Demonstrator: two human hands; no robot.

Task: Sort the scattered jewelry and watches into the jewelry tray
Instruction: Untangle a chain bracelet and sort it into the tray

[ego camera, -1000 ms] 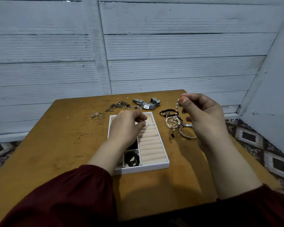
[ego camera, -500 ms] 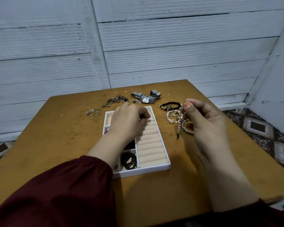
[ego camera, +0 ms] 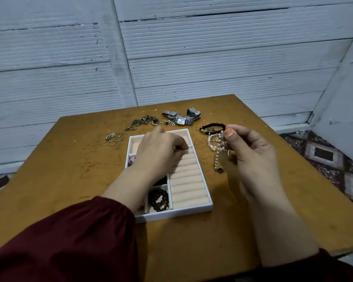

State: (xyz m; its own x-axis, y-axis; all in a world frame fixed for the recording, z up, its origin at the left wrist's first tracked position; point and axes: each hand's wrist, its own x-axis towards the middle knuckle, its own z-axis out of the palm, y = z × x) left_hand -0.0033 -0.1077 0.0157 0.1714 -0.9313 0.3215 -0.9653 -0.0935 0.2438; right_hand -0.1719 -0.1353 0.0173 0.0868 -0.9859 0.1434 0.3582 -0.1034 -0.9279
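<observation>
The right hand [ego camera: 251, 151], pinching the pearl bracelet [ego camera: 217, 157], has dropped just right of the tray [ego camera: 175, 213]. The left hand [ego camera: 159, 151] still pinches a ring [ego camera: 186, 152] over it, so both pieces look close to stowed.

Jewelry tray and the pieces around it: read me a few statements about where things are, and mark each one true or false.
1. The silver watch lies inside the jewelry tray. False: it lies on the table, beyond the tray.
2. The right hand pinches a pale bead strand that hangs from it. True.
3. A dark bead bracelet sits in a near compartment of the tray. True.
4. The thin rings lie right of the tray. False: they lie left of it.
5. The left hand rests on bare table. False: it is over the tray, pinching a small ring.
</observation>
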